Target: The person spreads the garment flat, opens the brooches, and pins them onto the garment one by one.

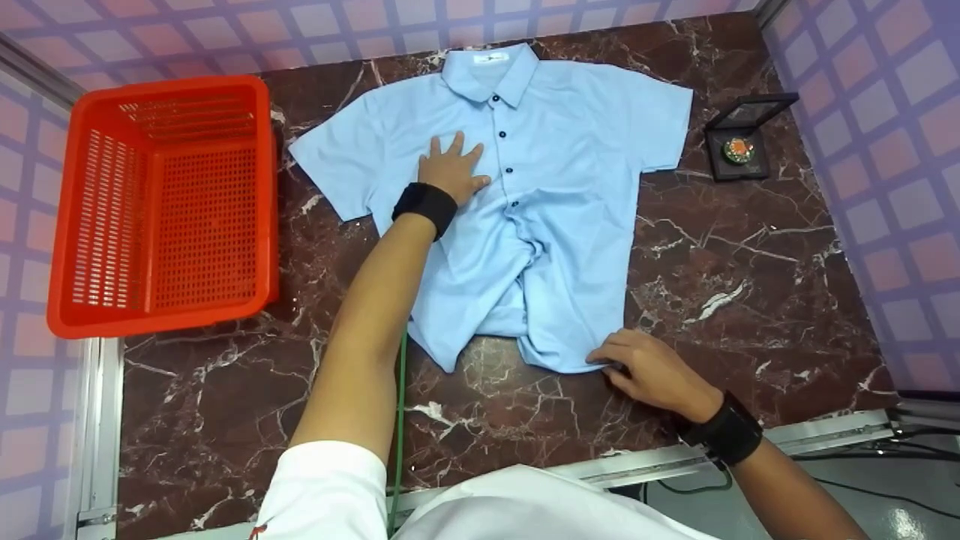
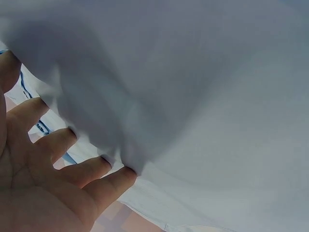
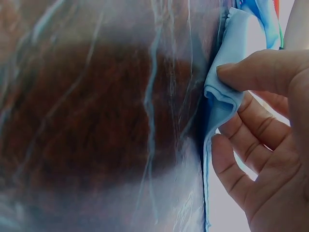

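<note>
A light blue short-sleeved shirt [image 1: 577, 142] lies front up, its collar toward the far wall and its lower front bunched in folds. My left hand [image 1: 452, 166] rests on the chest beside the button line, fingers spread. In the left wrist view, the fingertips of the left hand [image 2: 53, 179] touch the cloth. At the near right corner of the hem, my right hand [image 1: 656, 369] pinches the fabric. The right wrist view shows the thumb of the right hand [image 3: 275, 145] on the folded hem [image 3: 224, 96], with the other fingers beneath.
To the left stands a red plastic basket [image 1: 210, 217] with slotted walls. A small open black case [image 1: 739, 176] holding a round ornament sits at the right. The dark red marble tabletop [image 1: 750, 300] is bordered by checkered walls. A green cable [image 1: 400, 420] runs beside the left forearm.
</note>
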`<state>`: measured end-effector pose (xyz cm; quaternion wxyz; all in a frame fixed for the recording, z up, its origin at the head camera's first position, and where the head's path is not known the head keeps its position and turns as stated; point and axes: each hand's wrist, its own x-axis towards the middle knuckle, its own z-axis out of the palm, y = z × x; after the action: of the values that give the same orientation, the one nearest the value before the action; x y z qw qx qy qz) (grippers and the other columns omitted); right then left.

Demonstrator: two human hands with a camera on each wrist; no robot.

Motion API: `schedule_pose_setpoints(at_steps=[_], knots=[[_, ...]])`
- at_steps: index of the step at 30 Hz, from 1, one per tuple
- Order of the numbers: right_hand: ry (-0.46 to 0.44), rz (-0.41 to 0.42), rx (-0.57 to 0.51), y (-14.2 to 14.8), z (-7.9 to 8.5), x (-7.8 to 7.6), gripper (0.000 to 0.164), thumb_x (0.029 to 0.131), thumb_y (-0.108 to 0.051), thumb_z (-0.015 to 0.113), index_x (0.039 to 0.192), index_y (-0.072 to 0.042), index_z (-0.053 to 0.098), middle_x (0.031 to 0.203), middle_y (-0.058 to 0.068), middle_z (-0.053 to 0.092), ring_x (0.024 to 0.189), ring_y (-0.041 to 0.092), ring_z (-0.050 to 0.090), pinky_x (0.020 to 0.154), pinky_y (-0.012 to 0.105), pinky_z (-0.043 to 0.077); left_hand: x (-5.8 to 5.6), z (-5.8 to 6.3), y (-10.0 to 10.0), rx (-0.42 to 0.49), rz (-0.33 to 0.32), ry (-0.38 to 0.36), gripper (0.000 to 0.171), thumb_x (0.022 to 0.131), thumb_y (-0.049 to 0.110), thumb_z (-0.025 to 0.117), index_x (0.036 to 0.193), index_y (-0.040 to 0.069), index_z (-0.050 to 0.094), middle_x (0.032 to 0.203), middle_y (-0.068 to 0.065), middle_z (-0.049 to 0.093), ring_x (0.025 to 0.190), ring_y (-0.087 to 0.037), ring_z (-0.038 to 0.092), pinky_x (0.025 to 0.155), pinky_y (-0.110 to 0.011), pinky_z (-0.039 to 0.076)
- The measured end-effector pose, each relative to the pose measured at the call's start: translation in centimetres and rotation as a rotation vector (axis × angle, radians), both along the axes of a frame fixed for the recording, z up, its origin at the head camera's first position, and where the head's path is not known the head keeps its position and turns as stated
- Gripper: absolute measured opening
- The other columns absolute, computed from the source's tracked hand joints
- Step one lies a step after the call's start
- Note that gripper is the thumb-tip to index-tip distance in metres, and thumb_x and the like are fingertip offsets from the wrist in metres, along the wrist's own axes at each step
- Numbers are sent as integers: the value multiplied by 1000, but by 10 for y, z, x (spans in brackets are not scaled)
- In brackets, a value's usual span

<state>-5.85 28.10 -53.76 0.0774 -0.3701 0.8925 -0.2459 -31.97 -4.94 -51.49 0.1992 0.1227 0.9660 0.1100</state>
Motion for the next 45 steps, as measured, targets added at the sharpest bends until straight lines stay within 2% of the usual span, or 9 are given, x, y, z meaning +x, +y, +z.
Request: schedule_pose_setpoints(at_steps=[8,20,26,31,40,45], knots=[[42,24,-18,1,-1,1,29,78,1,77,103,-14,77,94,-4,65,88,16,60,79,36,50,0,0,-1,-6,5,10,66,105,49,45,161,21,26,167,-13,13,150,-49,9,116,-62,21],[13,6,-14,5,-1,5,30,77,1,77,102,-14,77,93,-4,66,89,16,61,80,37,52,0,0,-1,-3,2,0,66,105,50,44,162,22,24,168,-12,12,150,-48,8,116,-62,21],[-7,-6,5,7,-1,8,29,77,0,77,102,-15,77,94,-4,67,90,17,62,85,40,51,-1,-2,0,-1,9,-3,67,105,51,44,162,24,23,168,-12,11,150,-48,7,116,-62,20],[10,-15,9,9,-2,10,29,77,1,76,101,-15,77,94,-5,66,90,17,62,86,40,50,-3,-5,1,-7,20,-18,67,104,51,44,162,25,22,168,-11,9,151,-47,5,117,-61,18],[21,-26,1,17,-2,13,32,74,4,75,98,-16,77,92,-6,66,89,17,62,87,41,49,-1,-1,-1,2,13,-9,66,105,50,45,162,23,24,168,-12,11,150,-48,6,117,-62,19],[17,-30,-2,23,-2,14,31,73,4,74,96,-17,77,92,-7,66,88,15,62,83,39,48,-1,-1,-1,-2,10,-13,67,105,50,45,162,23,24,168,-12,11,150,-48,6,117,-61,19]])
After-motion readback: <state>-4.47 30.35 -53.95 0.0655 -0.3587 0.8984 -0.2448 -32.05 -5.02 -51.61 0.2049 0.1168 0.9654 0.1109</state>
